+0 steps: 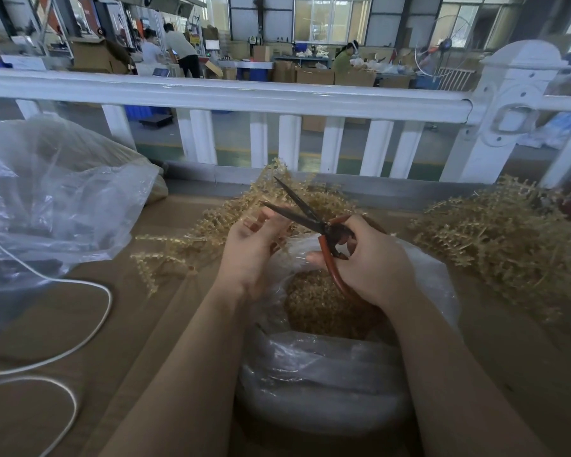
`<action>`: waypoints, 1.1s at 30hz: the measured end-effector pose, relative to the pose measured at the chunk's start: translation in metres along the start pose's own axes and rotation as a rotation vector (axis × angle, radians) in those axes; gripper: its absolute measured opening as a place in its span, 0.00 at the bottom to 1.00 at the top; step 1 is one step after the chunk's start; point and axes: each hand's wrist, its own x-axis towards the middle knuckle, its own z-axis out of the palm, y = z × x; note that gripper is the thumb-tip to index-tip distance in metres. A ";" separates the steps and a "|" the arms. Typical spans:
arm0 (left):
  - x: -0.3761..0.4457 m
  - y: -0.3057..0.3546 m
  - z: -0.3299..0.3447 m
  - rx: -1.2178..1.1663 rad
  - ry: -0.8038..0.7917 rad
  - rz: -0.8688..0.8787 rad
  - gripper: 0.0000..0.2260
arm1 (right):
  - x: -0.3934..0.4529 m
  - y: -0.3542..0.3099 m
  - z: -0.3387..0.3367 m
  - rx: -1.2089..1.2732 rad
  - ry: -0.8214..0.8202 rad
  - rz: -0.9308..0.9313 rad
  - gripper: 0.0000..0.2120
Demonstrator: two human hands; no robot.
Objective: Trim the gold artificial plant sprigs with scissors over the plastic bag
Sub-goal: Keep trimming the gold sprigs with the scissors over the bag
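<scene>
My right hand (373, 262) grips the red handles of dark-bladed scissors (297, 207), whose blades stand apart and point up and left. My left hand (251, 249) pinches a gold sprig (277, 240) right beside the lower blade, its fingers curled around the stem. Both hands hover over a clear plastic bag (317, 377) with its mouth rolled open; gold trimmings (320, 305) lie inside it. A heap of gold sprigs (225, 222) spreads on the table behind my left hand.
A second heap of gold sprigs (508, 239) lies at the right. A large crumpled clear bag (53, 199) sits at the left, with a white cable (80, 324) looping over the brown table (139, 324). A white railing (231, 97) borders the far edge.
</scene>
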 end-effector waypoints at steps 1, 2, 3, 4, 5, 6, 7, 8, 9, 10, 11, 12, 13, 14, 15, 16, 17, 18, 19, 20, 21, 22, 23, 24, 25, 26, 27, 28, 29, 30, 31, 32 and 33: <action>0.000 -0.001 -0.001 -0.012 -0.006 -0.005 0.03 | 0.000 0.000 0.000 -0.027 0.011 -0.014 0.29; 0.001 -0.001 -0.002 -0.020 -0.006 -0.014 0.02 | 0.000 0.001 0.000 -0.050 0.021 -0.027 0.29; 0.001 -0.002 -0.003 -0.018 -0.005 -0.020 0.01 | 0.000 0.000 -0.001 -0.070 0.031 -0.037 0.29; 0.002 -0.003 -0.003 -0.011 -0.003 -0.024 0.01 | -0.001 0.000 -0.001 -0.086 0.041 -0.047 0.29; 0.002 -0.003 -0.004 -0.010 -0.002 -0.030 0.01 | -0.001 -0.001 -0.002 -0.102 0.051 -0.058 0.29; 0.002 -0.002 -0.003 -0.015 -0.004 -0.038 0.02 | -0.002 -0.001 -0.002 -0.118 0.058 -0.067 0.29; 0.001 -0.001 -0.002 -0.019 -0.009 -0.040 0.03 | -0.002 -0.002 -0.003 -0.129 0.063 -0.072 0.29; 0.000 0.000 -0.001 -0.029 -0.020 -0.041 0.03 | -0.002 -0.003 -0.003 -0.136 0.070 -0.075 0.29; -0.001 0.001 0.000 -0.054 -0.040 -0.040 0.02 | -0.003 -0.004 -0.003 -0.140 0.080 -0.078 0.30; -0.003 0.003 0.002 -0.096 -0.063 -0.044 0.02 | -0.004 -0.004 -0.004 -0.142 0.092 -0.082 0.31; -0.004 0.004 0.003 -0.132 -0.082 -0.051 0.06 | -0.004 -0.005 -0.004 -0.144 0.105 -0.085 0.32; -0.005 0.004 0.004 -0.158 -0.091 -0.059 0.11 | -0.005 -0.006 -0.005 -0.143 0.117 -0.086 0.34; -0.005 0.004 0.004 -0.178 -0.096 -0.066 0.14 | -0.006 -0.007 -0.005 -0.139 0.129 -0.088 0.35; -0.005 0.005 0.005 -0.194 -0.100 -0.071 0.14 | -0.006 -0.008 -0.005 -0.137 0.141 -0.092 0.36; -0.004 0.005 0.005 -0.205 -0.102 -0.074 0.13 | -0.007 -0.009 -0.005 -0.136 0.149 -0.098 0.36; -0.004 0.005 0.005 -0.214 -0.096 -0.077 0.11 | -0.007 -0.009 -0.005 -0.138 0.154 -0.102 0.37; -0.003 0.005 0.005 -0.217 -0.087 -0.080 0.10 | -0.006 -0.010 -0.005 -0.141 0.155 -0.102 0.36; -0.003 0.005 0.005 -0.212 -0.077 -0.083 0.10 | -0.006 -0.010 -0.005 -0.140 0.156 -0.101 0.36; -0.002 0.005 0.005 -0.201 -0.069 -0.084 0.10 | -0.006 -0.010 -0.005 -0.136 0.160 -0.102 0.35; -0.002 0.004 0.004 -0.189 -0.065 -0.083 0.10 | -0.006 -0.009 -0.005 -0.132 0.168 -0.109 0.35; -0.001 0.004 0.004 -0.183 -0.066 -0.083 0.10 | -0.007 -0.009 -0.005 -0.131 0.179 -0.116 0.35; -0.002 0.005 0.005 -0.184 -0.072 -0.084 0.10 | -0.007 -0.009 -0.005 -0.133 0.190 -0.121 0.34; -0.002 0.005 0.005 -0.193 -0.081 -0.086 0.10 | -0.007 -0.010 -0.005 -0.135 0.199 -0.122 0.34; -0.002 0.005 0.005 -0.201 -0.090 -0.087 0.10 | -0.008 -0.010 -0.005 -0.134 0.208 -0.121 0.33; -0.002 0.005 0.006 -0.206 -0.096 -0.085 0.10 | -0.008 -0.010 -0.005 -0.132 0.215 -0.121 0.33; -0.002 0.005 0.006 -0.205 -0.101 -0.082 0.10 | -0.008 -0.011 -0.005 -0.131 0.218 -0.122 0.33; -0.002 0.005 0.006 -0.199 -0.106 -0.077 0.09 | -0.008 -0.011 -0.005 -0.135 0.216 -0.119 0.34; -0.003 0.005 0.006 -0.194 -0.112 -0.072 0.09 | -0.007 -0.011 -0.005 -0.144 0.209 -0.114 0.34; -0.003 0.004 0.005 -0.194 -0.118 -0.069 0.09 | -0.007 -0.011 -0.005 -0.156 0.202 -0.110 0.34; -0.002 0.003 0.005 -0.187 -0.124 -0.066 0.08 | -0.007 -0.011 -0.005 -0.167 0.200 -0.110 0.33; -0.002 0.002 0.005 -0.170 -0.129 -0.065 0.07 | -0.007 -0.010 -0.005 -0.174 0.202 -0.114 0.32; -0.002 0.002 0.004 -0.154 -0.131 -0.064 0.06 | -0.007 -0.010 -0.004 -0.177 0.207 -0.119 0.31; -0.002 0.001 0.004 -0.152 -0.135 -0.065 0.05 | -0.007 -0.009 -0.004 -0.174 0.211 -0.121 0.30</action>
